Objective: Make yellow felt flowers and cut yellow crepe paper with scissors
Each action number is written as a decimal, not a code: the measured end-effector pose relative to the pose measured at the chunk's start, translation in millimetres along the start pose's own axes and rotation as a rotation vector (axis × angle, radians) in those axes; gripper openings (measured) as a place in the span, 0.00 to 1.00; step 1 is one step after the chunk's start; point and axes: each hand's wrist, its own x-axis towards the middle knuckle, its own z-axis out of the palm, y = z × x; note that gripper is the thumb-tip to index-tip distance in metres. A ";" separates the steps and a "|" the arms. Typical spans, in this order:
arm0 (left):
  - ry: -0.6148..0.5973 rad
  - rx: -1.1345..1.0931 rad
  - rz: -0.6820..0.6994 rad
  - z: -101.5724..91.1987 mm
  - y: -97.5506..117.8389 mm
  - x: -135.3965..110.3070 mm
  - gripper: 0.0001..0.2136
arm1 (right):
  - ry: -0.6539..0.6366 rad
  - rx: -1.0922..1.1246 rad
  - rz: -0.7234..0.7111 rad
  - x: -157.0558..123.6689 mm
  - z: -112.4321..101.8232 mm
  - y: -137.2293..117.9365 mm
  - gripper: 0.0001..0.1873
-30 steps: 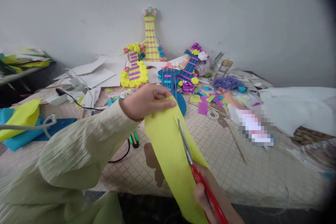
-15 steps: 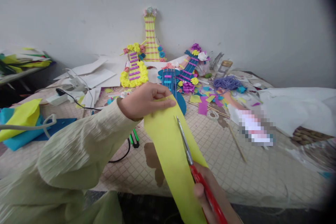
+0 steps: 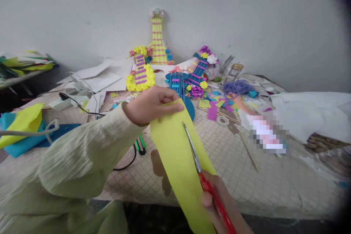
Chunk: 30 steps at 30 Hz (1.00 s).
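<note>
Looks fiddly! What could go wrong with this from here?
The red-handled scissors in the right hand point towards the left hand, so a slip might nick it. The yellow paper looks held clear of the table, so it may bend and let a cut stray. The blue guitar-shaped piece shows behind the paper's top; a careless push could knock it.

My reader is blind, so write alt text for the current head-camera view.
A left hand pinches the top of a yellow paper sheet while the right hand holds red-handled scissors against it. Beyond, colourful guitar-shaped crafts, paper scraps and purple yarn sit on a patterned tablecloth.
</note>
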 end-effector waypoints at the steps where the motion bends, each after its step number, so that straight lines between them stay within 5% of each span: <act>1: -0.001 0.005 -0.002 0.0 -0.1 -0.1 0.11 | -0.004 0.004 0.011 0.6 0.0 0.6 0.35; 30: -0.059 -0.079 0.006 3.7 5.2 -2.4 0.12 | -0.020 0.026 0.059 0.7 -1.5 -7.9 0.36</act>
